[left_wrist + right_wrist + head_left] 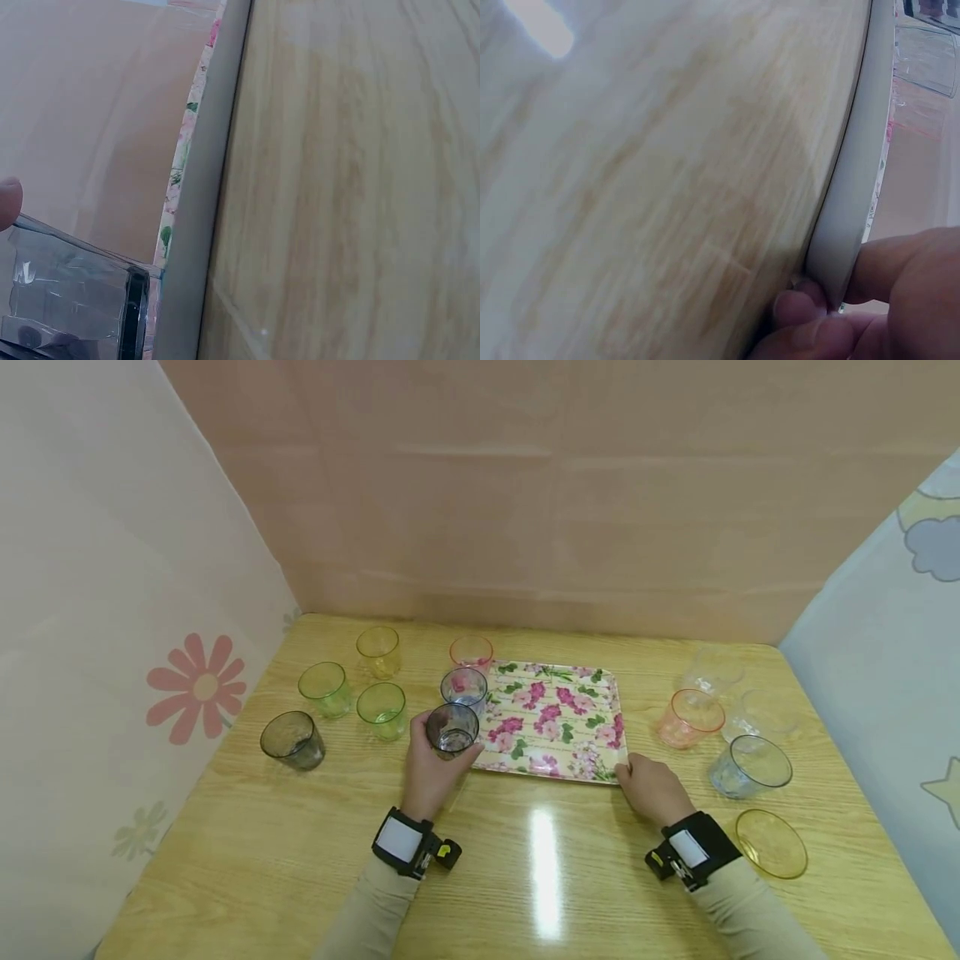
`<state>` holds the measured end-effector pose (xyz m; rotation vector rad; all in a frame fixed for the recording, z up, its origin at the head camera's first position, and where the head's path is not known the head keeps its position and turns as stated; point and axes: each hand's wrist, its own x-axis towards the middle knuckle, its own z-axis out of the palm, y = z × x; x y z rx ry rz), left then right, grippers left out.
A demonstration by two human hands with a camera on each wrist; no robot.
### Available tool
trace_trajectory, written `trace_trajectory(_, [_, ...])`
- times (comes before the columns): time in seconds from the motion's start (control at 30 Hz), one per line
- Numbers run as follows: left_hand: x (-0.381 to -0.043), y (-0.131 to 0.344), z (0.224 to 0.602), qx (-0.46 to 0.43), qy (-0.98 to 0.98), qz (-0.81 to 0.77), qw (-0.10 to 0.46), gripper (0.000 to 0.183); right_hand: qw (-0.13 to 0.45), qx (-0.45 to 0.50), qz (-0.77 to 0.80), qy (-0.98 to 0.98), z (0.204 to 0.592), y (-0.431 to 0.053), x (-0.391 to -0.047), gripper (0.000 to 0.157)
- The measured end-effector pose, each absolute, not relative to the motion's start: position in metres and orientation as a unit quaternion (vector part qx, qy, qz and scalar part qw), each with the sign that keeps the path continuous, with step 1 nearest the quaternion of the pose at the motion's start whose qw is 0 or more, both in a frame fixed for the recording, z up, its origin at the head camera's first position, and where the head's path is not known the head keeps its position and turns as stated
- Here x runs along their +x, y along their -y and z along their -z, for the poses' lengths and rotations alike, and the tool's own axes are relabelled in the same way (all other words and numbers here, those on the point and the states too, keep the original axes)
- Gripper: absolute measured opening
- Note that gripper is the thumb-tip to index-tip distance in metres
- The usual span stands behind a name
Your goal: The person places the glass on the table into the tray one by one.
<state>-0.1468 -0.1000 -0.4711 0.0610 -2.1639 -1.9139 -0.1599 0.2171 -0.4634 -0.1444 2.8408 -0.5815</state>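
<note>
A dark grey glass [452, 731] is in my left hand [432, 777], thumb and fingers around its sides, at the front left of a flowered tray [551, 750]. In the left wrist view this glass [67, 289] overlaps the tray's edge, and one fingertip [9, 201] shows at its rim. Just behind it are a bluish glass [467, 697] and a pink glass [472, 650], along the tray's left side. My right hand [654, 787] grips the tray's front right corner. Seen from the right wrist, fingers [814, 337] curl under the pale tray rim [849, 184].
To the left stand a yellow glass [379, 653], two green glasses [326, 691] and another dark grey glass [294, 742]. On the right are two clear glasses [712, 672], a pink one [688, 720], a blue one [750, 768] and a yellow one [771, 843]. Covered walls enclose the wooden table [300, 860].
</note>
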Motion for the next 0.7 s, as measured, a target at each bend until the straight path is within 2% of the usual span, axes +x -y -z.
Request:
trace_trajectory(0.3, [-0.137,0.095,0.444,0.013,0.733,0.670,0.116,0.074,0.121,-0.048,0.194,-0.972,0.463,-0.217,-0.160,0.029])
trace_trajectory(0.7, [-0.141,0.094,0.449,0.019,0.723,0.682,0.105,0.075,0.120,-0.047,0.198,-0.972,0.464,-0.217,-0.159,0.030])
